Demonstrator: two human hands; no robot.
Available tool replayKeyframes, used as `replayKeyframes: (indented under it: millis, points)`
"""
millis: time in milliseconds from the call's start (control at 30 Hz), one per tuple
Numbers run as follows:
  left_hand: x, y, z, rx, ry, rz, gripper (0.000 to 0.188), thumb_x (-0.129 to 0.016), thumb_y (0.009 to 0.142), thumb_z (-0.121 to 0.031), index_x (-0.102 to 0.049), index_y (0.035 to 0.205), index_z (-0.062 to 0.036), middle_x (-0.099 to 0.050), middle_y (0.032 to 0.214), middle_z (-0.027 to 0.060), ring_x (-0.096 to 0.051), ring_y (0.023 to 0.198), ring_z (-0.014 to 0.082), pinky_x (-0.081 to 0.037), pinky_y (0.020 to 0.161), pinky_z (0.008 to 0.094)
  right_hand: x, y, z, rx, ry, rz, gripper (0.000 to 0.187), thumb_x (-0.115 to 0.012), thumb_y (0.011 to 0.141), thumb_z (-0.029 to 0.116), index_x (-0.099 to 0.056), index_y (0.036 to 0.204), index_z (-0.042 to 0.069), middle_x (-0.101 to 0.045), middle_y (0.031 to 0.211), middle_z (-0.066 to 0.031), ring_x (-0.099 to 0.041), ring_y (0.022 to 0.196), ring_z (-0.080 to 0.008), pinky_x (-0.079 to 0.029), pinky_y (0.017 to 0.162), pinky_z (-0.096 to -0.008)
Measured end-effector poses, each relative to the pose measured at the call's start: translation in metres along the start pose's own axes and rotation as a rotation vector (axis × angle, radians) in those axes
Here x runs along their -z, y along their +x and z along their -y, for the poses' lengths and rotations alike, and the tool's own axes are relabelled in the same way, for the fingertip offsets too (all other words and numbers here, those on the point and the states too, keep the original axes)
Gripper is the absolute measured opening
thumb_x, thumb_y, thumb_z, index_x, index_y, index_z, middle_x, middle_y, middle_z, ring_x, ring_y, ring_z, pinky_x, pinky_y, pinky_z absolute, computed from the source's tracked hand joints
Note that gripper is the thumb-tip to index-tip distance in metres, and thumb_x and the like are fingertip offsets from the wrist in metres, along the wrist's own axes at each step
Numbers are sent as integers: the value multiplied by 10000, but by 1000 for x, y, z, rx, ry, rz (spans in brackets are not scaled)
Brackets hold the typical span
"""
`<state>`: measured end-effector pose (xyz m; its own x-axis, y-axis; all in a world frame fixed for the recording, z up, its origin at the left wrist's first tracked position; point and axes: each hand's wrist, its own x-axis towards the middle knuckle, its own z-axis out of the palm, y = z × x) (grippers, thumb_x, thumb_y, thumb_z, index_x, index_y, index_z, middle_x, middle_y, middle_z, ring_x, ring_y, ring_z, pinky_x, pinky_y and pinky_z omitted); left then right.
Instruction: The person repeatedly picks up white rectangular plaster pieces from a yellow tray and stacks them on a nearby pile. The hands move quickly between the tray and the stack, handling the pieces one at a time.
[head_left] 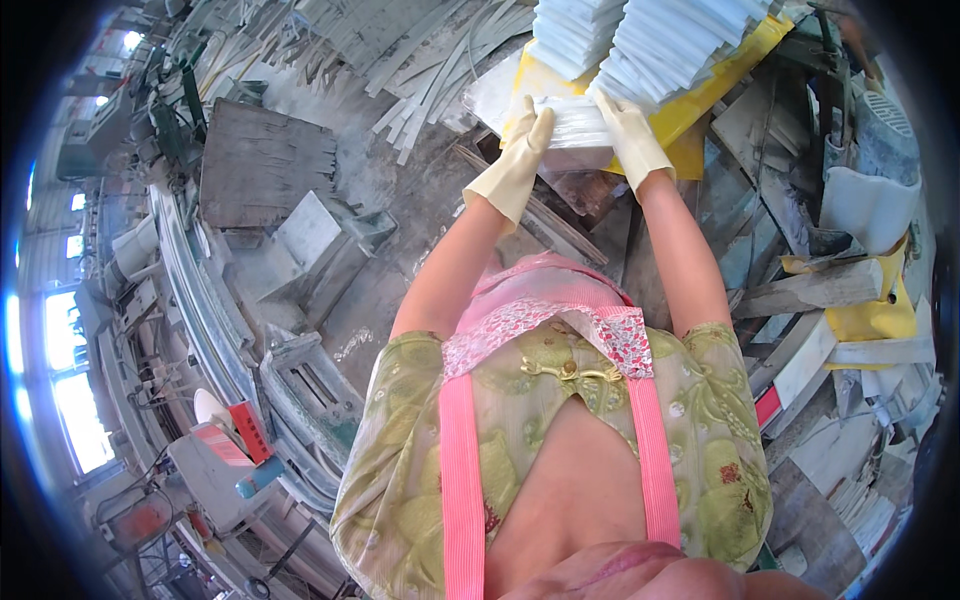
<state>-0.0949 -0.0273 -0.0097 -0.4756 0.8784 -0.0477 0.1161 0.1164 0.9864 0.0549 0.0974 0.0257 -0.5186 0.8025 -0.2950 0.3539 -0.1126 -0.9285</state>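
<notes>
Both my hands wear cream rubber gloves and reach forward to the upper middle of the head view. Between them is a small stack of thin white strips [574,124]. My left hand [522,148] grips its left end, thumb on top. At the right end my right hand [632,138] is closed round it, the fingertips partly hidden. Just beyond lie taller piles of similar pale strips, a left pile [574,38] and a right pile [682,48]. They rest on yellow sheeting [748,78]. What the strips are made of, I cannot tell.
Long loose slats [425,95] litter the floor ahead on the left. A worn grey board [265,165] and metal machinery with a curved rail [190,270] stand at left. Scrap timber [820,290], a white bucket-like container [868,208] and yellow wrapping [875,315] crowd the right.
</notes>
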Motion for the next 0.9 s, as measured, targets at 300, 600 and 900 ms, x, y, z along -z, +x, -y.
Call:
replayKeyframes:
  millis: [300,600,900]
  points:
    - [-14,-11,-5,75,-182,-109,689,-463,1053,-435,-390,1548,38,-390,1590,255,-328,1503,362,-252,1220,405,-5,-4,2,204,-324,-128,548,-561,995,490,-675,1272,32,-670,1283,-208,-615,1196,-369,-438,1057,-420]
    - [-15,-13,-17,88,-179,-101,703,-506,1036,-548,-522,1425,38,-581,1377,173,-505,1286,246,-370,1097,366,0,-15,55,998,-1329,263,1040,-914,640,208,-401,1522,4,-476,1526,-212,-460,1414,-369,-380,1185,-450]
    - [-23,0,17,-291,201,-95,397,-557,994,-191,-552,1347,-9,-530,1374,355,-512,1316,492,-414,1123,490,-3,17,36,956,-1164,399,1023,-935,612,252,-420,1468,30,-622,1235,-253,-609,1142,-445,-507,975,-510]
